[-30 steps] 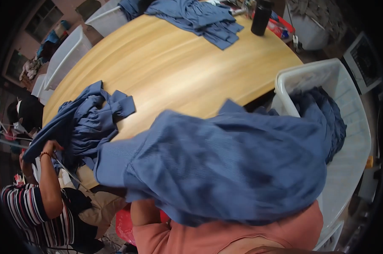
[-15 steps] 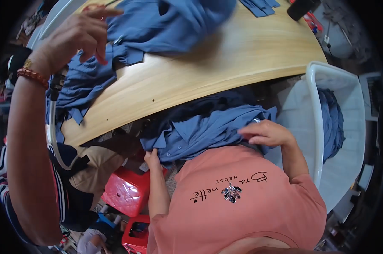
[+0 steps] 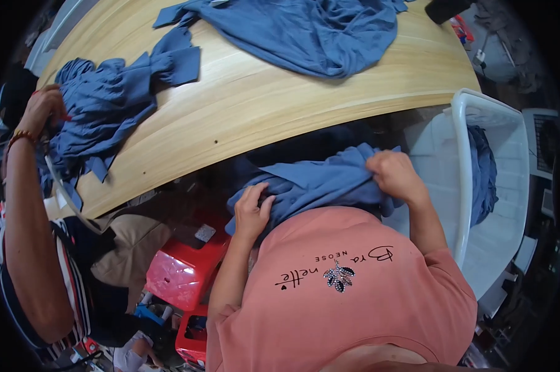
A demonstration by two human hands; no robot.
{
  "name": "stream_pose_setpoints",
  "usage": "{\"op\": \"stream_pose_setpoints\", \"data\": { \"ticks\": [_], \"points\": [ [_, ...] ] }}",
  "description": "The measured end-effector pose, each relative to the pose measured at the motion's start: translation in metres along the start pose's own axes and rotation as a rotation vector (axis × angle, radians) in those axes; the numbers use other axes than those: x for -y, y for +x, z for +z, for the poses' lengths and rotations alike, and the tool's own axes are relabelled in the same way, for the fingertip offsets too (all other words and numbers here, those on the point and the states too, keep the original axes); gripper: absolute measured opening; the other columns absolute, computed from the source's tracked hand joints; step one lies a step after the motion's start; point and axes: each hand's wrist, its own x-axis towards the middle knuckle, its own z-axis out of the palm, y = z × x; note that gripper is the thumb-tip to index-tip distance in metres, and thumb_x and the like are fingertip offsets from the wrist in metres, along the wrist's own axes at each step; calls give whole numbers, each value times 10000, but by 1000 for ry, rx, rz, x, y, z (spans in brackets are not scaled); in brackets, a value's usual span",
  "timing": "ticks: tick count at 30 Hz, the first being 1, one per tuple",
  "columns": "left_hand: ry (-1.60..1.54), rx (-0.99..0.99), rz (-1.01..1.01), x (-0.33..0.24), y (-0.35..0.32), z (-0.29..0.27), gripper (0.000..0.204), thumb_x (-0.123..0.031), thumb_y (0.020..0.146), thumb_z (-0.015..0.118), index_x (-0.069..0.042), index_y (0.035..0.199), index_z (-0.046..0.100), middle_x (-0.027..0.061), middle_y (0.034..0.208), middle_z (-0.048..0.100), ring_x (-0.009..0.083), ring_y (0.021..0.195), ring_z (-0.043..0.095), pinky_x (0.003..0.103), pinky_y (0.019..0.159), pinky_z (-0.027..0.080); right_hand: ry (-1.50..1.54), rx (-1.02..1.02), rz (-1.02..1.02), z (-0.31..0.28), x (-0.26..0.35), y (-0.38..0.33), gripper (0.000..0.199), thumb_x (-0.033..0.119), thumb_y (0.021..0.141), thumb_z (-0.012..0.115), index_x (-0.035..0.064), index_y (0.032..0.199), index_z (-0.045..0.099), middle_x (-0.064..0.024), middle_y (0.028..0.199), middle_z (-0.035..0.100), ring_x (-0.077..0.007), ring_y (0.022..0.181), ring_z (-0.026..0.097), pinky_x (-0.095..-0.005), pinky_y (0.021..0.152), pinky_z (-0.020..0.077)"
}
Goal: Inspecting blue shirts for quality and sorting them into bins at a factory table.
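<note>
A crumpled blue button-up shirt (image 3: 320, 189) lies across my lap, below the table's near edge. My right hand (image 3: 393, 176) is closed on its right end, with the fingers curled into the cloth. Toward the shirt's left end, my left hand (image 3: 253, 211) rests on the fabric, its thumb apart from the bent fingers and no clear grip showing. Folds cover the shirt's buttons.
A pale wooden table (image 3: 230, 105) curves ahead, bearing one blue garment (image 3: 317, 37) and another blue garment (image 3: 100, 105). A co-worker's hand (image 3: 43, 108) is beside the latter. A white plastic bin (image 3: 509, 204) holding blue cloth stands right; a red stool (image 3: 178, 273) stands left.
My left hand has moved up and right from the shirt's edge onto its folds. My right hand has closed on the cloth. The co-worker's hand moved left; the far garment shifted right.
</note>
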Motion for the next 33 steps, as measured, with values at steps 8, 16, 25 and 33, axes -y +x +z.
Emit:
{"op": "stream_pose_setpoints", "data": {
  "ticks": [8,16,25,33],
  "points": [
    [-15,218,-110,5,15,21,124,-74,782,707,-7,879,670,138,757,668,285,645,647,343,616,505,128,-274,-440,60,40,44,292,148,768,610,83,1052,634,-94,1045,604,-276,1007,564,-406,836,424],
    [89,101,-242,-9,23,8,87,-72,801,680,-31,863,635,123,669,626,299,575,614,342,534,471,194,-317,-714,92,56,88,278,158,769,578,93,1029,652,-28,833,584,-201,804,549,-341,732,418],
    [75,267,248,-27,77,29,125,-34,759,660,-38,882,676,131,841,657,334,822,634,407,725,491,249,-624,-676,77,57,78,251,91,713,590,35,957,613,-47,777,582,-213,727,569,-368,729,434],
    [37,403,39,-15,80,34,115,-17,784,633,-25,891,674,174,840,660,335,800,648,364,711,504,284,-558,-640,78,54,77,195,45,709,657,74,901,639,-47,818,585,-216,811,585,-447,859,418]
  ]
}}
